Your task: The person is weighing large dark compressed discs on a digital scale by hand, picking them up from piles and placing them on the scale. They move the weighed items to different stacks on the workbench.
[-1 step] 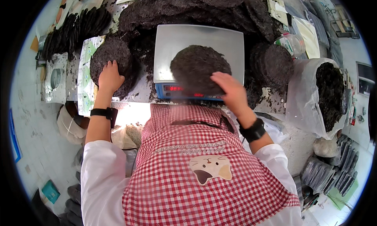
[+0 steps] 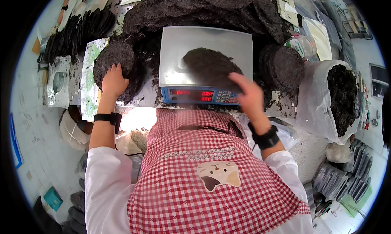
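In my right hand (image 2: 249, 95) is the edge of a round, dark disc of what looks like dried seaweed (image 2: 212, 66). The disc is tilted and smeared by motion over the metal pan of a digital scale (image 2: 173, 42), whose blue front panel with red digits faces me. My left hand (image 2: 115, 80) lies with its fingers stretched over the top of a stack of similar dark discs (image 2: 116, 55), left of the scale. A second stack of discs (image 2: 287, 67) stands to the scale's right.
A large dark heap of the same material (image 2: 203, 8) lies behind the scale. Thin dark pieces (image 2: 79, 28) stand in a row at the far left. An open clear plastic bag (image 2: 315, 93) full of dark material sits at the right, with a plastic jar (image 2: 303, 46) behind it.
My right hand has moved slightly right with the disc, which is now more tilted and uncovers the scale's keypad and display. My left hand has stayed on the left stack.
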The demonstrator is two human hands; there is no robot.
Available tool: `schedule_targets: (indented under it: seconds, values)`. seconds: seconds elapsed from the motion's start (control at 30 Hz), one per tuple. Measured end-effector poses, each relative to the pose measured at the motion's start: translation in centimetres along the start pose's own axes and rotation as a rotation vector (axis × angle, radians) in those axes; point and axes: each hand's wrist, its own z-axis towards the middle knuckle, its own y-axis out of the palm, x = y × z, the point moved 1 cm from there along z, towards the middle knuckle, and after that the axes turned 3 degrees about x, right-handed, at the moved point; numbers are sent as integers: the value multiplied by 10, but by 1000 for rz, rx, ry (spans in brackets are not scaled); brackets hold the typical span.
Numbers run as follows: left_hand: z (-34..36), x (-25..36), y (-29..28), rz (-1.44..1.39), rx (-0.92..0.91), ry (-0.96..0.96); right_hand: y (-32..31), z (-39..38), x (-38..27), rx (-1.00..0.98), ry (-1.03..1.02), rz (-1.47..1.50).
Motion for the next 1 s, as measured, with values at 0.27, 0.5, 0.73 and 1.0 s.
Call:
schedule_targets:
  seconds: [0.27, 0.5, 0.73, 1.0]
  values:
    - [-13, 0, -6, 54, -24, 59, -132, -10, 154, 804, 704, 540]
    - [-19, -40, -19, -200, -9, 140, -101, -33, 169, 716, 626, 145]
    - [-21, -35, -27, -319, 509, -18, -63, 22, 37, 378, 221, 85]
    - [-47, 91, -96, -1870, 91, -206, 6, 70, -43, 5, 544, 1081]
